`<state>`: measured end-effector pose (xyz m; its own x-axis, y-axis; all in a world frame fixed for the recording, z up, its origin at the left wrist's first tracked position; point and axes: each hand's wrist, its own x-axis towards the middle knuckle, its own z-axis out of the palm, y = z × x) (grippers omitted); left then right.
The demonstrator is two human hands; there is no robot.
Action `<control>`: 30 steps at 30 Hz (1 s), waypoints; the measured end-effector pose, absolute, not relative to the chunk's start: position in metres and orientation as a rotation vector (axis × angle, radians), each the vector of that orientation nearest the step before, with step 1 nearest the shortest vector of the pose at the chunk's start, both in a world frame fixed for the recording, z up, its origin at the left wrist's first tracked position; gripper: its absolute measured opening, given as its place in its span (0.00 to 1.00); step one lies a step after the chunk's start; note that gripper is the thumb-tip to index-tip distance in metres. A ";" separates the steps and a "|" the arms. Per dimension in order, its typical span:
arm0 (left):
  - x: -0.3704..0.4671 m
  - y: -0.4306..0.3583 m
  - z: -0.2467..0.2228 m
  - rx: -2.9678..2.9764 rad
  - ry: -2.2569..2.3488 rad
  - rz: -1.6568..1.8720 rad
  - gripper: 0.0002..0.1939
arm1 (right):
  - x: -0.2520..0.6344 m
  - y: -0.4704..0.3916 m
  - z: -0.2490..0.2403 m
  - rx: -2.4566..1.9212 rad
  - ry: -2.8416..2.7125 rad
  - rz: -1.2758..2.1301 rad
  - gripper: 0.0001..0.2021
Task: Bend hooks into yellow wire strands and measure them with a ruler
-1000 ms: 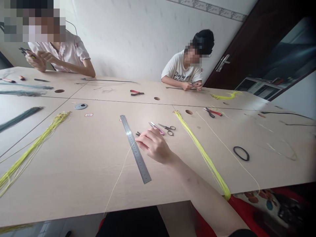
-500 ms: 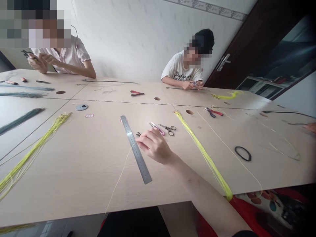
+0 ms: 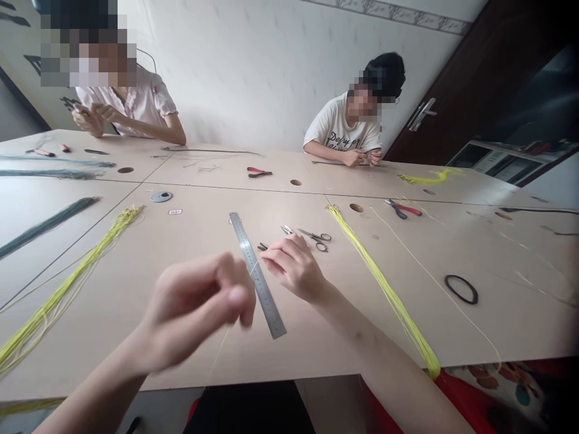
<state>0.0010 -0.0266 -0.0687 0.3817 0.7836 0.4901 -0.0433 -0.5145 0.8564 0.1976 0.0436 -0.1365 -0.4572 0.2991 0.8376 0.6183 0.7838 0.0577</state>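
Ideally, the right hand [image 3: 294, 265], pinching the pale thread [image 3: 256, 264] just right of the steel ruler [image 3: 263, 288], holds firm under light, even tension; the thread crosses above the ruler toward the left hand [image 3: 199, 307], curled left of it, its grip unclear from blur

The left hand [image 3: 199, 313] reaches me smeared by blur and hides a stretch of the thin cord [image 3: 256, 266], so I cannot tell whether its fingers grip it. The right hand [image 3: 296, 268] covers part of the snips [image 3: 286, 229] behind it. My view's left edge cuts off a yellow bundle [image 3: 97, 252] and a teal bundle [image 3: 49, 225]. The label [image 3: 175, 211] is too small for me to read.
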 end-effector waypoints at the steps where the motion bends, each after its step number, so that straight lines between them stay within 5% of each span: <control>1: 0.005 -0.014 -0.070 1.769 0.675 1.244 0.17 | 0.198 0.043 -0.136 -0.681 -2.051 -0.457 0.03; 6: 0.015 0.030 -0.101 1.531 0.967 1.198 0.14 | 0.202 0.041 -0.136 -0.680 -1.977 -0.521 0.06; 14: 0.020 0.028 -0.123 1.341 0.821 0.793 0.13 | 0.204 0.043 -0.137 -0.608 -2.007 -0.581 0.11; 30: 0.027 0.031 -0.134 1.079 0.795 0.847 0.10 | 0.201 0.041 -0.136 -0.639 -2.115 -0.590 0.10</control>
<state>0.0266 0.0310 -0.1340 0.4553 0.8804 -0.1325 -0.1875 0.2403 0.9524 0.2010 0.0411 -0.1356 -0.5269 0.2334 0.8172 0.6229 0.7603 0.1845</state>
